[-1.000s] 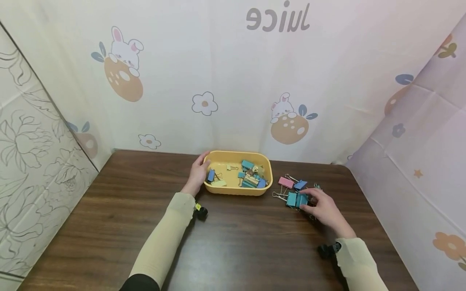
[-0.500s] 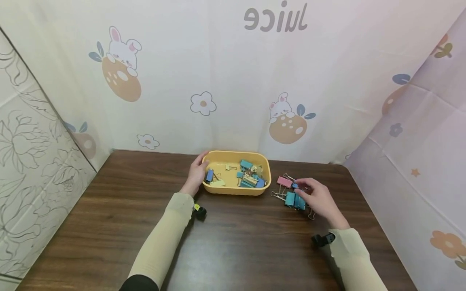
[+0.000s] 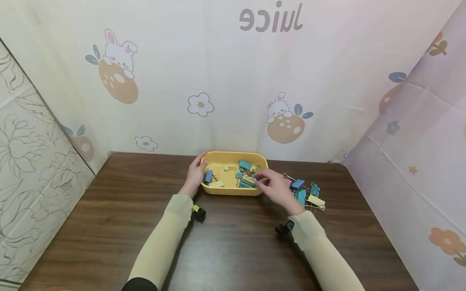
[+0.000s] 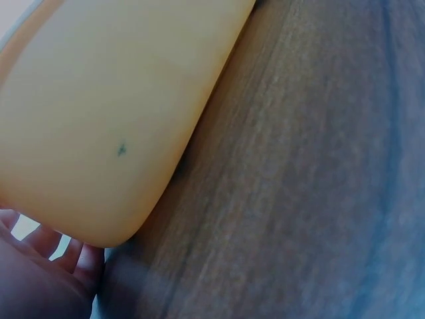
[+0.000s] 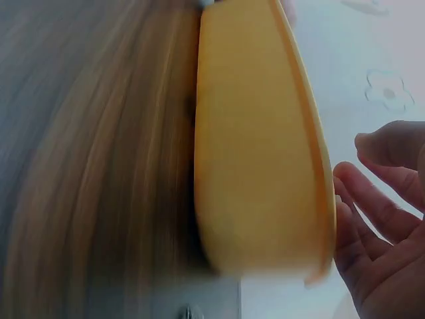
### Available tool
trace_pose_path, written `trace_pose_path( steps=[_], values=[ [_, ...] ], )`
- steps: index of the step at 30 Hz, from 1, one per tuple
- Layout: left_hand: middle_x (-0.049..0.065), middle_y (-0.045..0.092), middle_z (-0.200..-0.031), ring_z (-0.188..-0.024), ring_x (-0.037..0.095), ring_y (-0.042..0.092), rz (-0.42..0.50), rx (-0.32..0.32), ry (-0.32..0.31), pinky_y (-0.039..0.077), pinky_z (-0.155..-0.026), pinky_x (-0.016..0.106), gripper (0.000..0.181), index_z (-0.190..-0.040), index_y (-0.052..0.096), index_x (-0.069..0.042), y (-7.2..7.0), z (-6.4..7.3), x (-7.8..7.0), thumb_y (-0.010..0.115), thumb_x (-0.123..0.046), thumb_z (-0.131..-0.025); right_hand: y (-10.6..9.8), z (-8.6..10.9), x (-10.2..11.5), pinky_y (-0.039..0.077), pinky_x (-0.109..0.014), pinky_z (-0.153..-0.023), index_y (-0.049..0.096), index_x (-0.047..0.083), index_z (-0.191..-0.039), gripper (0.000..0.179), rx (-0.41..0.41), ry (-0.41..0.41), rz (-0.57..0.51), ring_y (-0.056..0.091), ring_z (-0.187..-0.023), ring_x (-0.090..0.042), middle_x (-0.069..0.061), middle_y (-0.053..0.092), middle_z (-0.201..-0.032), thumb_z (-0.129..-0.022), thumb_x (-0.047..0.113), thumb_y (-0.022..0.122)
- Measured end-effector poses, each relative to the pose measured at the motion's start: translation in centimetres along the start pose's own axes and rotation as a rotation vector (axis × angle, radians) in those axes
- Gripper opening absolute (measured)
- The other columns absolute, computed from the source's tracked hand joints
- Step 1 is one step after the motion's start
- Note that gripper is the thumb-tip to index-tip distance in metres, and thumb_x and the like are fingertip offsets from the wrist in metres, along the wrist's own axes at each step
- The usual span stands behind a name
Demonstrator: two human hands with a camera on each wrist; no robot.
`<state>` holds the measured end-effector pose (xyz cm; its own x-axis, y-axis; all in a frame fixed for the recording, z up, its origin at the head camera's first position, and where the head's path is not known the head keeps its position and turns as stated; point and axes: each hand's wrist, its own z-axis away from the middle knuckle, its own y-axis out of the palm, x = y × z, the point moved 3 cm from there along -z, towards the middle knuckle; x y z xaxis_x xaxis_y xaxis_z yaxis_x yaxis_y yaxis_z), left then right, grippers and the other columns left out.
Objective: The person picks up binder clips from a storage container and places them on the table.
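Note:
My left hand [image 3: 195,176] holds the left end of a yellow plastic basket [image 3: 233,191], thumb at the rim. In the left wrist view its fingers [image 4: 63,256] lie against the basket's end. My right hand [image 3: 275,186] is over the basket's right end, fingertips above the binder clips inside. The right wrist view shows its thumb and fingers loosely bent and apart, with nothing visible between them. Blue, teal and pale yellow binder clips lie in the basket, among them a blue clip [image 3: 208,176] at the left and a teal clip [image 3: 244,165] at the back.
Right of the basket, a loose group of binder clips lies on the dark wooden table [image 3: 225,242]: a blue clip [image 3: 297,184], a pale yellow clip [image 3: 316,201], teal ones and a partly hidden pink one. A printed curtain [image 3: 164,72] stands behind the table.
My right hand has moved left from the loose clips to the basket's right end, uncovering a pale yellow and a teal clip. My left hand has stayed on the basket.

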<state>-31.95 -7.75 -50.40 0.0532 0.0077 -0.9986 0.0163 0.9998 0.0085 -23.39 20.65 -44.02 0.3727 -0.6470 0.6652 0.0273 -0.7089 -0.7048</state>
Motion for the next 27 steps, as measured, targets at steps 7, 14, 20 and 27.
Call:
trace_pose_path(
  steps=[7,14,20,27],
  values=[
    [0.001,0.032,-0.160,-0.146,0.020,0.027,0.000,0.005,0.001,0.023,-0.117,0.040,0.044,-0.150,0.046,-0.022,0.1,0.1,-0.1,0.048,-0.022,-0.107,2.9,-2.4,2.0,0.053,-0.042,-0.087,0.069,0.004,-0.119,0.028,0.129,-0.024,-0.020,0.062,-0.101,-0.021,-0.008,0.069,-0.113,-0.092,0.010,0.072],
    [0.001,0.033,-0.159,-0.145,0.021,0.028,-0.010,0.000,-0.004,0.023,-0.117,0.041,0.044,-0.150,0.046,-0.023,0.1,0.0,-0.1,0.048,-0.023,-0.107,5.3,-4.2,3.4,0.053,-0.041,-0.087,0.068,0.001,-0.118,0.027,0.264,-0.052,0.017,0.064,-0.098,-0.022,-0.010,0.069,-0.111,-0.093,0.012,0.070],
    [0.003,0.034,-0.158,-0.144,0.022,0.030,-0.007,-0.006,0.006,0.024,-0.117,0.041,0.043,-0.149,0.047,-0.022,0.1,0.1,-0.1,0.049,-0.021,-0.106,6.8,-5.3,4.2,0.053,-0.038,-0.083,0.069,0.005,-0.117,0.026,0.310,0.013,0.049,0.064,-0.094,-0.017,-0.004,0.070,-0.104,-0.094,0.018,0.070],
    [0.005,0.035,-0.158,-0.145,0.023,0.029,0.015,-0.001,0.033,0.025,-0.117,0.041,0.044,-0.150,0.046,-0.016,0.1,0.1,-0.3,0.048,-0.017,-0.106,7.8,-6.5,4.4,0.052,-0.039,-0.087,0.069,0.005,-0.119,0.029,0.415,0.083,0.073,0.065,-0.099,-0.021,-0.005,0.070,-0.107,-0.096,0.023,0.066]
  ],
)
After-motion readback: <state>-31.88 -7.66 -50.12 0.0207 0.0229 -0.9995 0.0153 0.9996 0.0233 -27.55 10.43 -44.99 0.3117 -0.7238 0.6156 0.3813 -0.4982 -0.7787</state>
